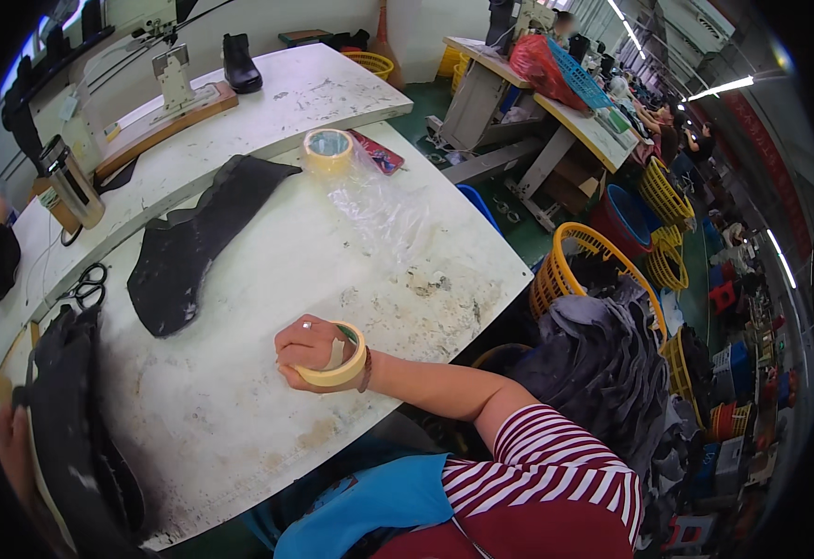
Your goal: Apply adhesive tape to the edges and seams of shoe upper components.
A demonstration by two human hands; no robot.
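My right hand [306, 345] is closed above the white worktable [267, 429], with a ring on one finger. A roll of masking tape [355, 361] sits around this hand near the wrist, and a short beige strip shows inside the roll. What the curled fingers hold, if anything, is hidden. At the left edge, my left hand [13, 443] grips a stack of black shoe-upper pieces [67, 401], partly out of sight. One more black cut piece [178, 252] lies flat on the table between the hands and the far edge.
Black-handled scissors [88, 287] lie beside the stack. Farther off are a second tape roll [328, 149], clear plastic film [379, 210], a steel flask [73, 182] and a black boot [241, 63]. A yellow basket [556, 279] and heaped grey pieces [593, 373] stand to the right.
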